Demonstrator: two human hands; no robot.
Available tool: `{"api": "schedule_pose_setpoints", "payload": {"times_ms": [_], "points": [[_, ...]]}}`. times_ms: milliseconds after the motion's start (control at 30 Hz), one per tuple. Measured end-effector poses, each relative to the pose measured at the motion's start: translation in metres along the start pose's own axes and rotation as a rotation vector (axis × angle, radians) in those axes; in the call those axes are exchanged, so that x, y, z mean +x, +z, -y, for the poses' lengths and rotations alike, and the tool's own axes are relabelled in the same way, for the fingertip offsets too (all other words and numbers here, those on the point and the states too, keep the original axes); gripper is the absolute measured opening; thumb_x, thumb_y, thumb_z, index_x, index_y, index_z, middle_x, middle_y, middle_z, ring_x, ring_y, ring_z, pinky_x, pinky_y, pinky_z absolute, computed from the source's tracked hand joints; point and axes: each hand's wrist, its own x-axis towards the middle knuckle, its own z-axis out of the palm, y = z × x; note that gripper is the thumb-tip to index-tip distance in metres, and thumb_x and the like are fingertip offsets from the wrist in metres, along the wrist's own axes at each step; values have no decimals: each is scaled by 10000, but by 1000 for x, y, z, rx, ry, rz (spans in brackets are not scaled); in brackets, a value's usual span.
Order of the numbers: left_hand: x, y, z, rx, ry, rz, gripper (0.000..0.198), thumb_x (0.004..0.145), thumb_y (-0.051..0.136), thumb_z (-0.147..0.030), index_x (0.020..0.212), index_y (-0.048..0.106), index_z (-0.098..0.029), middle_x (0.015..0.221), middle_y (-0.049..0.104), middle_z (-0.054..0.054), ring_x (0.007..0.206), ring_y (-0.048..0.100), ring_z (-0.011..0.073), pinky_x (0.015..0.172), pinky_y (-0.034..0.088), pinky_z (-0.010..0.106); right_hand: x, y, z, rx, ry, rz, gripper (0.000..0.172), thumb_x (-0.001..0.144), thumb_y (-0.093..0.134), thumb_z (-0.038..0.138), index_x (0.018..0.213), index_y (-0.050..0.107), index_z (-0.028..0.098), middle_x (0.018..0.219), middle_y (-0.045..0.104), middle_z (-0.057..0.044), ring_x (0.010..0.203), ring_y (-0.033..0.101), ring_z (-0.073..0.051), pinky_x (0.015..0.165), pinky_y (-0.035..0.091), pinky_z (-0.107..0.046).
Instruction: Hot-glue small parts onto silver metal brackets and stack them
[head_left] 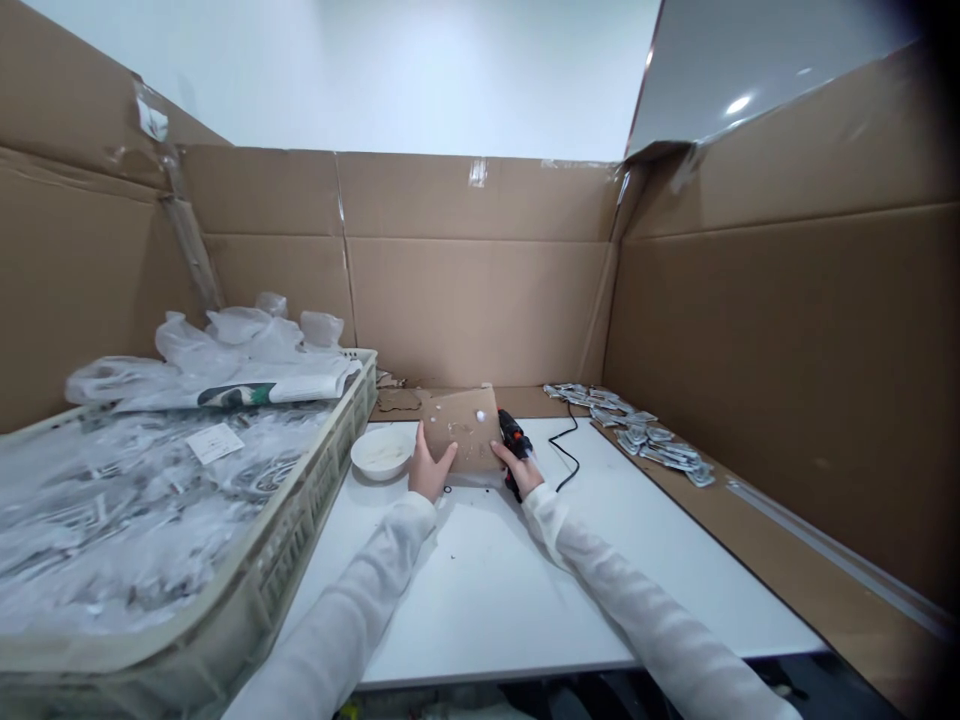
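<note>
My left hand (pixel 430 470) is closed on the left edge of a small brown cardboard piece (pixel 466 432), thumb on its face. At the opposite edge, my right hand (pixel 523 470) grips the same piece, its thumb pressed on the lower right. The cardboard is tilted up over the table and carries a white blob and several small pale spots. A black and orange corded tool (pixel 512 432), perhaps a glue gun, lies partly hidden behind my right hand; whether they touch I cannot tell. Beside my left hand stands a white bowl (pixel 377 466) with something pale inside.
A large pale plastic crate (pixel 289 560) of clear-bagged items takes up the left, with plastic bags (pixel 232 345) on top. Flat silvery packets (pixel 660 445) lie along the right of the white table (pixel 510 590). A black cord (pixel 568 448) curves behind. Cardboard walls (pixel 480 300) surround everything.
</note>
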Motion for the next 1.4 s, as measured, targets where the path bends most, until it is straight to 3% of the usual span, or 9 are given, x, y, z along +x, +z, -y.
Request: {"api": "schedule_pose_setpoints", "payload": {"times_ms": [233,767,900,1033,1167,1400], "points": [[3,2,6,-27,19,29,681,788,519,-316,1361,189,-155,1387,328,129,1270,314,206,1051,259,370,3,-2,-7,-41,70,-30,364,595,635,502,719,601,162,512,504,6,453,420,-127,435,354,-264],[4,1,7,-48,-3,52,604,805,454,-231,1356,208,-196,1382,339,97,1270,309,203,1056,250,370,3,-1,-11,-24,92,-33,352,597,641,501,714,587,173,514,504,12,443,428,-123,428,358,-260],[2,0,0,41,-13,-49,529,827,420,-254,1323,249,-190,1302,357,128,1236,345,205,1033,277,363,3,-1,-11,-20,82,-26,350,603,637,493,717,578,167,548,508,3,494,452,-138,482,379,-275],[-1,2,-5,116,47,-150,362,788,455,-202,1146,409,-179,1187,343,113,1096,456,186,958,361,344,-1,0,-3,-90,-10,-45,332,612,628,488,661,532,174,564,479,7,554,444,-147,535,382,-283],[-3,3,-6,151,96,-77,117,768,462,-157,861,525,-186,1040,391,66,913,530,148,904,402,323,-6,2,7,-123,-67,-62,336,622,613,495,660,499,182,577,458,8,592,433,-157,562,385,-289],[0,4,0,176,94,-34,122,783,490,-242,728,574,-173,1011,411,69,804,536,139,839,429,313,-7,3,11,-145,-168,-78,322,644,592,476,686,474,180,618,459,7,601,405,-139,584,385,-274]]}}
